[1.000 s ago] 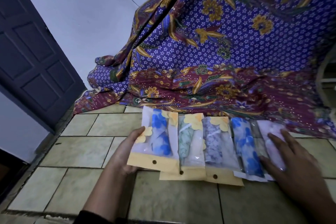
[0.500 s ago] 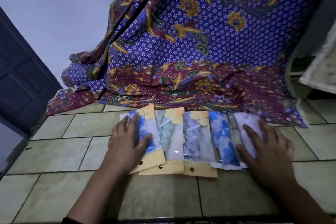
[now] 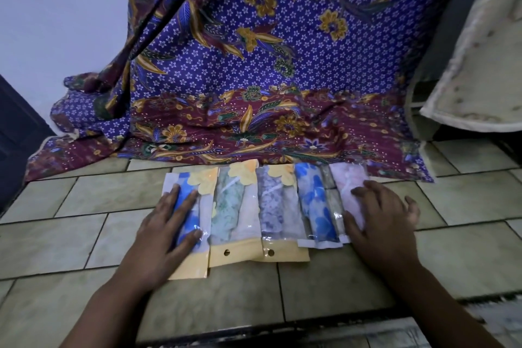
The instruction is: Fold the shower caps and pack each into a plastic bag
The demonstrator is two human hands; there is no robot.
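Observation:
Several plastic bags, each with a folded shower cap inside, lie side by side in a row on the tiled floor [image 3: 324, 291]. My left hand [image 3: 166, 234] lies flat with straight fingers on the leftmost bag, which holds a blue-and-white cap [image 3: 195, 186]. Beside it lie a bag with a green cap [image 3: 228, 212], one with a grey-purple cap [image 3: 271, 206] and one with a blue flowered cap [image 3: 316, 206]. My right hand [image 3: 381, 223] presses flat on the rightmost bag with a pink cap [image 3: 348, 178].
A purple and maroon flowered cloth [image 3: 268, 65] hangs behind the row and spreads onto the floor. A cream mattress edge [image 3: 480, 65] stands at the right. A dark door [image 3: 17, 135] is at the left. A fringed mat [image 3: 494, 316] lies near my right forearm.
My left hand moved from the edge of the leftmost bag onto its top and now lies flat there. My right hand stayed on the pink bag. The view has shifted towards the right.

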